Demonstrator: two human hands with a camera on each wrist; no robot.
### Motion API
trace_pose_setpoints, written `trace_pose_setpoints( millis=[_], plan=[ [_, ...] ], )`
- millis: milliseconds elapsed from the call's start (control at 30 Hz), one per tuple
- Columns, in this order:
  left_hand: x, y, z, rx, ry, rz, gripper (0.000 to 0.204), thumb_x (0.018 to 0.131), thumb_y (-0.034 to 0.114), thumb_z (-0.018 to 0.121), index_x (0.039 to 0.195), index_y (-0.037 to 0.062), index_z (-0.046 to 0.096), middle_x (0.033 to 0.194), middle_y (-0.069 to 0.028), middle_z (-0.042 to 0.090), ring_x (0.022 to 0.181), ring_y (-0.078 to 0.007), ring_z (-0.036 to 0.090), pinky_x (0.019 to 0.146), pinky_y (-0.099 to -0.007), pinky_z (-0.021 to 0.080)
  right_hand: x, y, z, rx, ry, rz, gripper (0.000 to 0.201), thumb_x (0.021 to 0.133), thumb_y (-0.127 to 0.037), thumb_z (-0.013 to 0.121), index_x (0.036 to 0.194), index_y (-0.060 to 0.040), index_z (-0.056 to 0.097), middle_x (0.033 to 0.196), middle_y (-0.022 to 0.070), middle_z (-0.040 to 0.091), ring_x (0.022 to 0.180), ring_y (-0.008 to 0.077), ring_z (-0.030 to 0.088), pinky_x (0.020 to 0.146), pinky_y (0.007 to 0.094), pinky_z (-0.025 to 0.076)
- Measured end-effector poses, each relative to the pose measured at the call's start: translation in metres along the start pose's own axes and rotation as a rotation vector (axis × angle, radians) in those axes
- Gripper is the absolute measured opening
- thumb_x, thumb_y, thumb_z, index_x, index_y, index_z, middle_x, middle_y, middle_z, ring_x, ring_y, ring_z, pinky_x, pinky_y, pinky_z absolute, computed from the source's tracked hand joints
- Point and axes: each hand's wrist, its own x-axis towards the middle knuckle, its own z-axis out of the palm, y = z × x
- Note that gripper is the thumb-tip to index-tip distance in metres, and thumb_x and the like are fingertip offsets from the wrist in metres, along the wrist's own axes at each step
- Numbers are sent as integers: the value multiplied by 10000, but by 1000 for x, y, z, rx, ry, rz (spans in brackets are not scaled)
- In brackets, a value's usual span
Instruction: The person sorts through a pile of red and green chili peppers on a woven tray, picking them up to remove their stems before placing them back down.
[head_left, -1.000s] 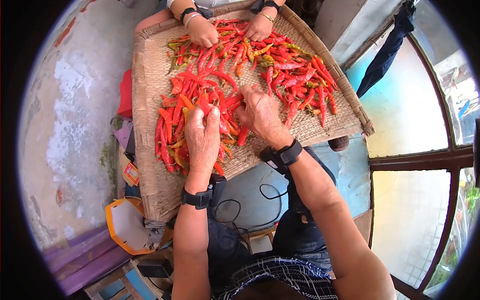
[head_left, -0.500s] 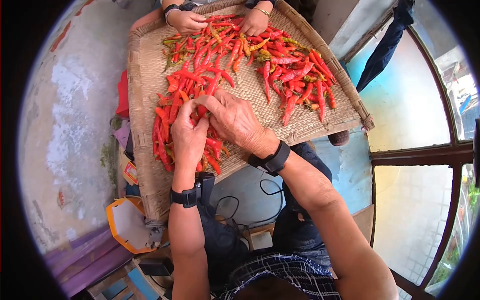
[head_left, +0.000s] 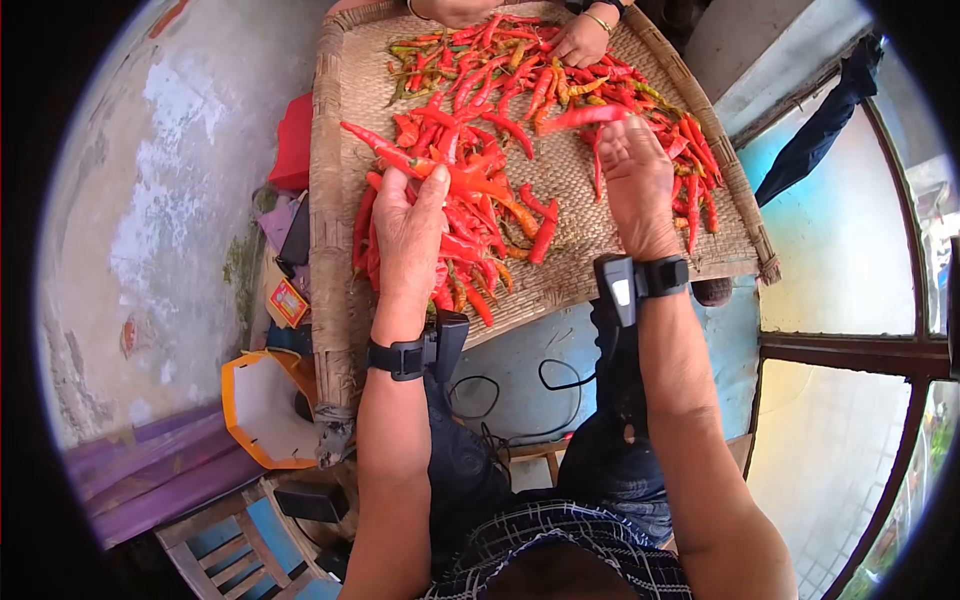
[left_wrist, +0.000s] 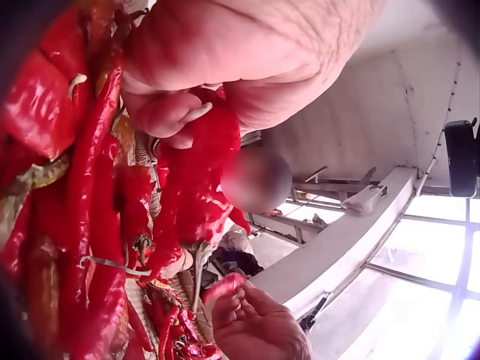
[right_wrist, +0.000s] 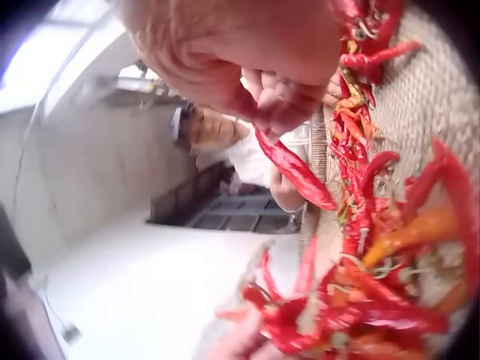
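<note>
My left hand [head_left: 408, 250] grips red chili peppers [head_left: 382, 148] between thumb and fingers, above the near-left heap of peppers [head_left: 470, 255]. In the left wrist view a broad red pepper [left_wrist: 199, 172] hangs from its fingers, green stem downward. Raised at the right, my right hand [head_left: 642, 190] pinches a long red chili pepper [head_left: 585, 118] at one end. That pepper points left in the head view, close over the right-hand heap [head_left: 695, 150]. Both heaps lie on a large woven tray [head_left: 328, 210].
Across the tray, another person's hand [head_left: 582, 40] reaches among more peppers [head_left: 470, 60]. A whitewashed wall [head_left: 150, 230] runs along the left, windows [head_left: 830, 440] along the right. An orange-edged box [head_left: 265, 410] stands below the tray's near-left corner; black cables [head_left: 475, 395] hang beneath it.
My hands were together over the near-left heap; now my right hand has moved away to the right with a red chili pepper. My left hand still holds peppers there.
</note>
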Motion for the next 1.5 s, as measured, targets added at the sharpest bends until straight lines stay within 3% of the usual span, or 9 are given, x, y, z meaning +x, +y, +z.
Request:
trace_pose_setpoints(
  millis=[100,167,267,633,833,900,967,1067,1500],
  plan=[
    [-1,5,3,5,-16,-33,162,915,162,568,1028,46,565,758,56,512,572,0,370,475,-185,295,2,4,-9,91,165,212,100,872,-111,613,923,-25,609,726,23,602,620,100,571,556,221,476],
    [0,5,3,-31,-49,-16,172,913,145,564,1047,37,568,827,33,559,640,-2,430,534,-179,350,-12,13,-15,-822,-303,180,196,861,-222,633,903,-31,619,745,76,637,676,191,635,621,296,522],
    [0,0,3,-34,-25,19,195,912,132,562,1072,21,565,926,-4,599,764,-27,498,662,-201,418,-42,21,-7,-1784,-497,-208,263,795,-313,656,920,-82,657,778,181,635,753,340,629,660,424,494],
    [-2,-1,0,20,-56,53,207,914,140,568,1072,6,565,952,-13,609,807,-46,518,719,-215,434,-19,16,-34,-1056,-533,-75,183,877,-200,586,868,-26,646,685,86,619,617,207,606,581,327,491],
    [-4,1,6,67,-97,-3,225,898,132,579,1084,7,569,953,-31,618,834,-64,536,741,-235,445,-13,0,-21,83,75,359,248,938,-265,531,984,-26,575,843,85,648,599,112,543,524,243,453],
    [-4,-5,9,65,-157,61,230,887,127,586,1079,0,572,959,-41,628,841,-79,548,748,-248,451,-19,9,-19,-24,23,381,338,937,-284,532,1084,19,555,841,91,642,629,105,550,534,240,455],
    [-2,-14,11,65,-171,97,219,878,125,592,1053,-4,577,945,-42,637,822,-84,555,743,-257,457,-45,12,-4,-614,-348,172,381,925,-279,564,1130,42,547,797,64,631,652,77,543,552,239,454],
    [-2,-19,11,99,-209,57,194,864,135,610,1003,2,587,916,-64,646,791,-93,567,727,-263,465,-60,20,5,-709,-711,155,329,905,-231,605,1091,39,576,725,21,597,633,54,520,538,233,441],
    [-4,-12,12,467,-182,137,202,819,166,668,906,5,581,705,-59,610,635,-111,551,596,-294,454,-43,16,-14,-675,-622,330,184,888,-187,623,891,-4,618,667,-2,581,557,45,492,489,217,408]
  ],
)
